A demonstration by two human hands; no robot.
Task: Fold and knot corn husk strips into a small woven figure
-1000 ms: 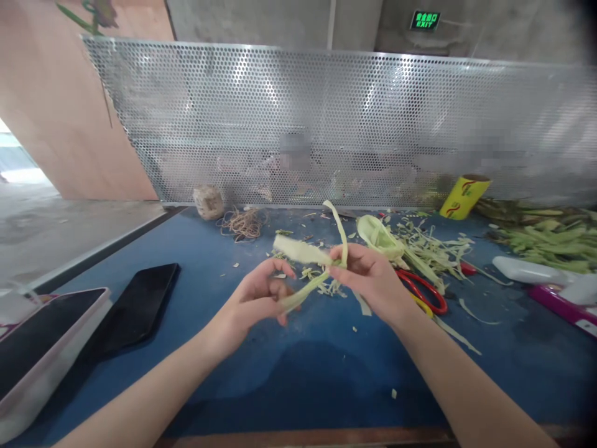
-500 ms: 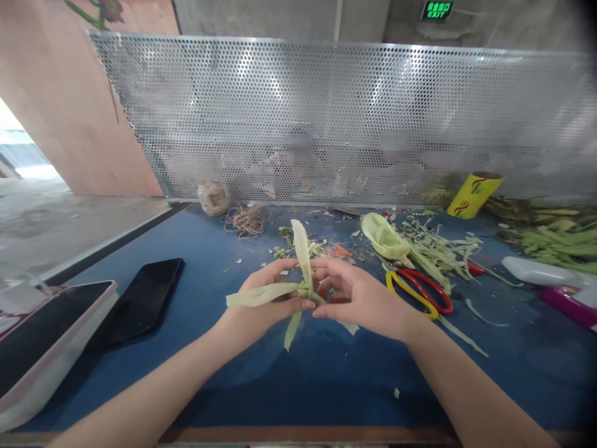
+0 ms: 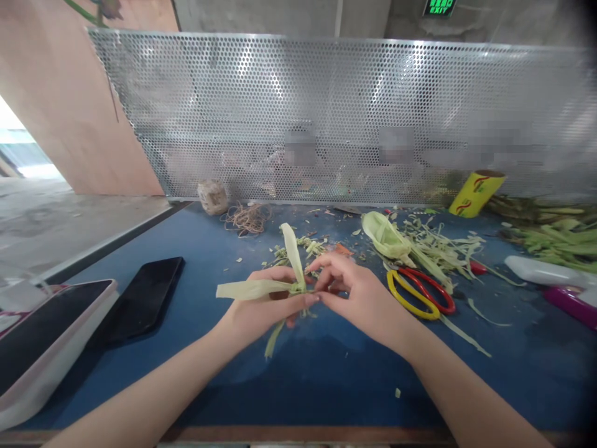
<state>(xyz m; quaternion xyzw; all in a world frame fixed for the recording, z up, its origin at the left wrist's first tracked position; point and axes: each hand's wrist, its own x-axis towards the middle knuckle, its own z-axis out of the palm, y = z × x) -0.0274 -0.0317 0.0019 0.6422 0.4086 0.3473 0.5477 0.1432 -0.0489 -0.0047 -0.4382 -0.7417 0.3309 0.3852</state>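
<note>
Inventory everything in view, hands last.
strips: several, pale green, centre
shreds: many, pale green, right
husk: 1, green, right
scissors: 1, red/yellow, right
tube: 1, yellow, back right
leaf pile: 1, green, right
objects: count unclear, white/purple, right
block: 1, whitish, back left
twine: 1, brown, back left
phone: 1, black, left
device: 1, pink-edged, left
panel: 1, silver, back
exit sign: 1, green, top
table: 1, blue, underneath
left hand: 1, centre
right hand: 1, centre

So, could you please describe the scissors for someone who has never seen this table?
Over the blue table, find the right hand. The scissors lie just to its right, set apart from the pale scraps beside them by looped handles, one red, one yellow.
</note>
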